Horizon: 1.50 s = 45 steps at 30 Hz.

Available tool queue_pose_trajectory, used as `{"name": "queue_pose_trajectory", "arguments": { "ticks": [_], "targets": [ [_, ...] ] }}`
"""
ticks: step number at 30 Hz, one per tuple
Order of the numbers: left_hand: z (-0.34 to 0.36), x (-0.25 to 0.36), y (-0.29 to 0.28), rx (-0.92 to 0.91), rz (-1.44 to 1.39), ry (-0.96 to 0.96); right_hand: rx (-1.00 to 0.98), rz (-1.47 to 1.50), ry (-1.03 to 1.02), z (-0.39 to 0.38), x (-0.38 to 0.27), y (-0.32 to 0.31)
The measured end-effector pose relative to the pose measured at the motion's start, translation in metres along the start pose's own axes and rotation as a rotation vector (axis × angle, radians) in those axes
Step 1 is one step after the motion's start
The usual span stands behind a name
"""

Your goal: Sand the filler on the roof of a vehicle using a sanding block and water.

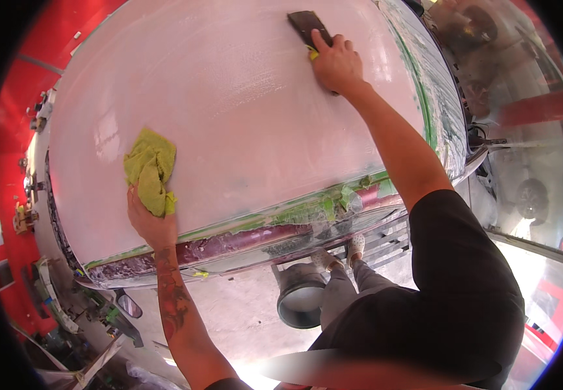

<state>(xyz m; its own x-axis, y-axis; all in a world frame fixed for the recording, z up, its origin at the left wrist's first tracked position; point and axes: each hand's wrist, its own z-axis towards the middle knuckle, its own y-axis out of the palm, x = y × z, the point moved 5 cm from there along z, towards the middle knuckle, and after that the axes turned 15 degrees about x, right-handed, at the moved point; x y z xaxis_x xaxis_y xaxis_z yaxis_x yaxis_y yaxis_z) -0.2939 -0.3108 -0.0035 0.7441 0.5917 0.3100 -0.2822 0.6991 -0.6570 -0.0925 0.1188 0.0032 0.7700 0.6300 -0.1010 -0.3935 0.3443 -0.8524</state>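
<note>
A broad car panel point(216, 84), likely the roof, is coated in pale pinkish primer and shines wet in places. Toward its far right, my right hand point(339, 65) grips a dark sanding block point(306, 26) and presses it on the surface; a bit of yellow-green shows under my fingers. On the near left, my left hand point(150, 218) holds a crumpled yellow-green cloth point(148, 159) against the panel, my fingers partly hidden by it. Green masking tape point(330, 207), ragged in places, runs along the near edge above a dark red strip point(249, 240).
A dark bucket point(301, 305) with greyish liquid stands beside my legs. My feet rest on a slatted platform point(392, 240). A side mirror point(129, 304) and assorted parts lie at the lower left. Another car point(522, 156) is on the right, and red cabinets or walls point(8, 130) line the left.
</note>
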Motion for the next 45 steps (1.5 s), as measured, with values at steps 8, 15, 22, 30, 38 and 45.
{"name": "queue_pose_trajectory", "arguments": {
  "ticks": [8, 15, 22, 30, 38, 45],
  "targets": [
    [-0.001, 0.005, 0.001, -0.007, 0.042, 0.013, 0.001, -0.07, 0.11, -0.032, -0.031, -0.014],
    [-0.001, -0.001, 0.01, -0.036, -0.069, 0.013, 0.073, 0.427, -0.433, -0.131, -0.239, -0.042],
    [0.003, -0.002, 0.001, -0.012, 0.005, 0.018, 0.053, -0.109, 0.102, -0.084, 0.072, -0.046],
    [0.003, 0.001, -0.003, -0.044, -0.019, 0.043, 0.016, 0.258, -0.138, -0.118, -0.145, -0.06],
    [-0.005, -0.02, -0.002, -0.034, 0.014, -0.027, 0.018, 0.228, -0.231, -0.111, -0.074, -0.053],
    [0.003, 0.003, 0.006, -0.048, 0.007, 0.004, -0.005, -0.127, 0.333, -0.067, 0.143, -0.037]
  ]
}}
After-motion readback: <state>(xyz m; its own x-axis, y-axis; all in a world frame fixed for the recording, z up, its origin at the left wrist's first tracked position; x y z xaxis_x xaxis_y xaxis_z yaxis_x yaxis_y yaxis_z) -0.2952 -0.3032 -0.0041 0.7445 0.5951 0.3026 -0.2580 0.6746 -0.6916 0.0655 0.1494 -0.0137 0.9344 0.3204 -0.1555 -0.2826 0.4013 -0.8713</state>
